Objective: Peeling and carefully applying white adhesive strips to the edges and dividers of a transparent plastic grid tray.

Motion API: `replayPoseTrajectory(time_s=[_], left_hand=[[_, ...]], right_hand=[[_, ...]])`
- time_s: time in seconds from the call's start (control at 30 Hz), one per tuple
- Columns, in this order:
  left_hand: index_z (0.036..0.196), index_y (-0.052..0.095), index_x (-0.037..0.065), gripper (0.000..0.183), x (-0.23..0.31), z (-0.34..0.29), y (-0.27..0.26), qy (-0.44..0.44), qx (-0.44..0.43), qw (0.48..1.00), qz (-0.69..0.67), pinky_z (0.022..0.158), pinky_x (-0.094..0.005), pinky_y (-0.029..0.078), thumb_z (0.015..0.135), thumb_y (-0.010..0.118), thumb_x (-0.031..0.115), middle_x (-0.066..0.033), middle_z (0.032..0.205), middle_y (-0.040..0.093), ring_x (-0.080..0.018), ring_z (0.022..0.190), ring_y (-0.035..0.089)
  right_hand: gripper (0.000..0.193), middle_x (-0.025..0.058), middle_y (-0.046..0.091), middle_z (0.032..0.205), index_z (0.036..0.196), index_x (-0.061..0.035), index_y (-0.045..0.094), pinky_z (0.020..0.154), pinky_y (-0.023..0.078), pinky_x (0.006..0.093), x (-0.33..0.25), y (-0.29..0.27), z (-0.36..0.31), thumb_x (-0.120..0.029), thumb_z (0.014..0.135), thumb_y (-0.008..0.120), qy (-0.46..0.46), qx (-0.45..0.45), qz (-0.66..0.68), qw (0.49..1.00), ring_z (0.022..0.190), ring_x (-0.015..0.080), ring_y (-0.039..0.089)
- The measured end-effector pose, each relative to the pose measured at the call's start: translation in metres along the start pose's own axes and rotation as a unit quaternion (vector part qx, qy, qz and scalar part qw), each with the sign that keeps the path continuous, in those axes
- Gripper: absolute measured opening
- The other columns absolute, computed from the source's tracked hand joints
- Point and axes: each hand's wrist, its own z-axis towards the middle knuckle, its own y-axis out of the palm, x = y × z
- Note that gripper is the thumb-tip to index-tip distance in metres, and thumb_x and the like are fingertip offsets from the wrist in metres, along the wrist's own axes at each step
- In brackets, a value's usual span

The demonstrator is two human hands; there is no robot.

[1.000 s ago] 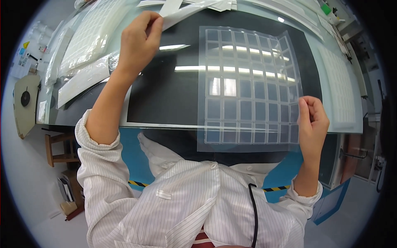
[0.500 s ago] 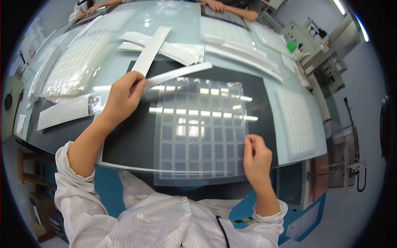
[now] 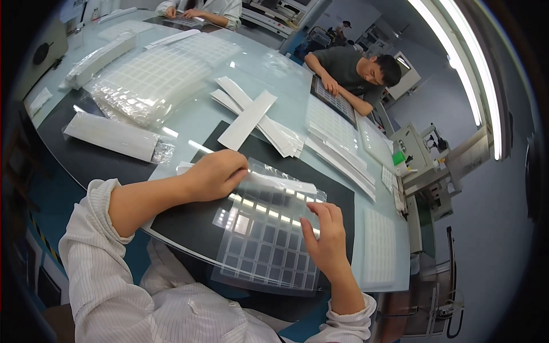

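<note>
My left hand (image 3: 220, 174) is closed around a long white strip (image 3: 280, 182), which lies slantwise over the far part of a clear plastic sheet. That clear sheet (image 3: 266, 248) is divided into a grid of rectangular cells and rests on a black mat (image 3: 194, 223), its near edge reaching past the table edge. My right hand (image 3: 327, 237) hovers by the sheet's right side, thumb and fingers apart with nothing between them, close to the strip's right end. Fingertips of my left hand are partly hidden behind its knuckles.
Loose white strips (image 3: 249, 120) lie crossed beyond the mat. A plastic-wrapped bundle (image 3: 111, 137) and stacked gridded sheets (image 3: 154, 71) are on the left. More strips (image 3: 343, 166) and gridded sheets (image 3: 380, 246) lie right. Two people work at the table's far side.
My left hand has brought the strip toward me, down over the sheet's far part. My right hand has left the sheet's right edge and opened. The whole view has tilted and turned.
</note>
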Motion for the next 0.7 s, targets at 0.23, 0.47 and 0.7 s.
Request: replayPoseTrajectory(time_s=[0.23,0.47,0.7], left_hand=[[0.092,0.061,0.003,0.008,0.012,0.003,0.013,0.105,-0.017,0.994,-0.012,0.072,-0.0418,0.050,0.087,0.066,0.007,-0.0139,0.086,0.061,-0.0345,0.082,0.062],[0.091,0.062,0.004,0.007,0.024,0.012,0.025,0.114,-0.027,0.993,-0.009,0.071,-0.0421,0.049,0.088,0.067,0.008,-0.0132,0.084,0.060,-0.0345,0.079,0.061],[0.095,0.061,0.004,0.014,0.029,0.038,0.043,0.089,-0.021,0.996,-0.005,0.075,-0.0423,0.049,0.088,0.068,0.013,-0.0136,0.087,0.062,-0.0339,0.085,0.062]], right_hand=[[0.030,0.0145,0.064,0.104,0.111,-0.0012,0.064,0.089,0.047,0.0414,0.002,0.050,0.048,-0.006,0.083,0.073,-0.108,-0.031,0.074,0.991,0.100,0.0338,0.060],[0.020,0.0152,0.067,0.095,0.106,-0.0027,0.065,0.071,0.054,0.0387,0.010,0.059,0.034,-0.007,0.088,0.072,-0.013,-0.026,0.192,0.981,0.083,0.0333,0.068],[0.014,0.0151,0.066,0.089,0.101,-0.0025,0.065,0.067,0.054,0.0370,0.030,0.053,0.030,-0.005,0.089,0.070,0.022,0.005,0.145,0.989,0.079,0.0320,0.068]])
